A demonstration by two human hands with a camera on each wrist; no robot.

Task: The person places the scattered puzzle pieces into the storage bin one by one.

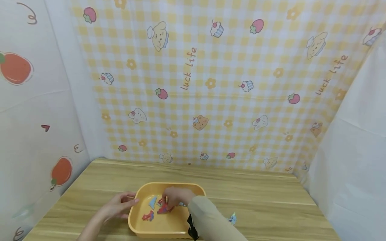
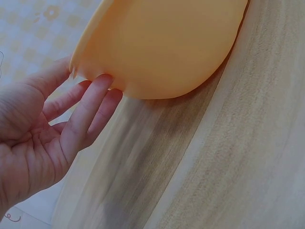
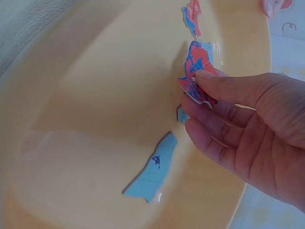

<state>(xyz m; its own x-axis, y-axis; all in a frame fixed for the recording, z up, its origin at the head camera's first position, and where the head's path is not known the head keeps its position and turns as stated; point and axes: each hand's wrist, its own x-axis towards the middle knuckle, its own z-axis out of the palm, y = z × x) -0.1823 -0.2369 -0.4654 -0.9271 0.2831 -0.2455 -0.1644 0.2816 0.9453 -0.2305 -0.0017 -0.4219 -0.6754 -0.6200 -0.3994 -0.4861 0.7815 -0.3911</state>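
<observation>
The right fingers [image 3: 212, 120] pinched the red piece [image 3: 196, 59] with the tray [image 3: 95, 100] beneath them and its rim in the left fingers [image 2: 89, 106]; the thin piece seemed light and stiff, likely best held flat across its faces, off the fragile tips.

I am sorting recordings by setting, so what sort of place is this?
Probably a curtained tabletop workspace: a wood-grain table enclosed by a checked cloth backdrop and pale side sheets.

The left hand [image 1: 117, 206] holds a yellow tray [image 1: 172, 227]; inside, the right hand [image 1: 178, 196] pinches a red piece [image 1: 162, 210].
</observation>
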